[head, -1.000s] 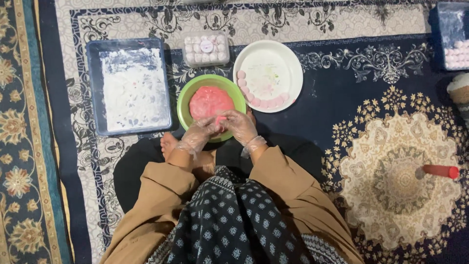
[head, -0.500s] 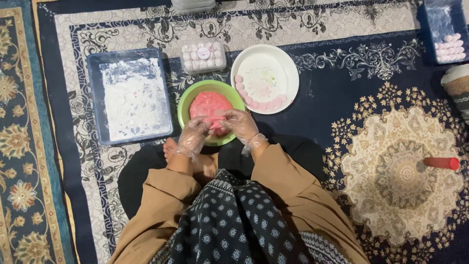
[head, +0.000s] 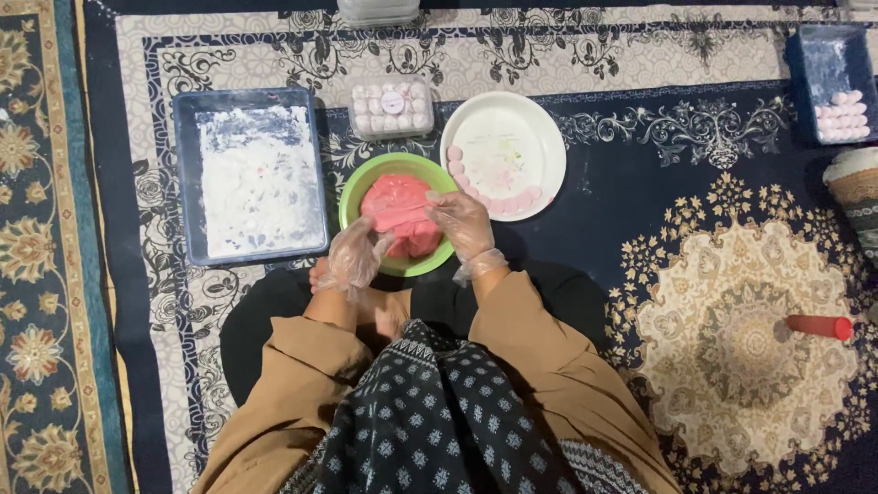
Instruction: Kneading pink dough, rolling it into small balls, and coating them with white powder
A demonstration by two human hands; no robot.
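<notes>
A lump of pink dough (head: 395, 205) fills a green bowl (head: 352, 194) on the carpet in front of my knees. My left hand (head: 355, 255), in a clear plastic glove, pinches the dough at the bowl's near edge. My right hand (head: 462, 222), also gloved, grips the dough from the right side. A strip of dough stretches between both hands. Behind the bowl to the right stands a white plate (head: 512, 137) with several small pink dough balls along its near rim.
A blue tray (head: 185, 183) coated with white flour lies to the left. A clear box of pale balls (head: 391, 106) sits behind the bowl. Another blue tray with pink balls (head: 834, 84) is far right. A red cylinder (head: 819, 326) lies on the patterned carpet.
My hands have shifted slightly toward me and apart, pulling a piece of the pink dough up from the lump. The camera view has drifted a little.
</notes>
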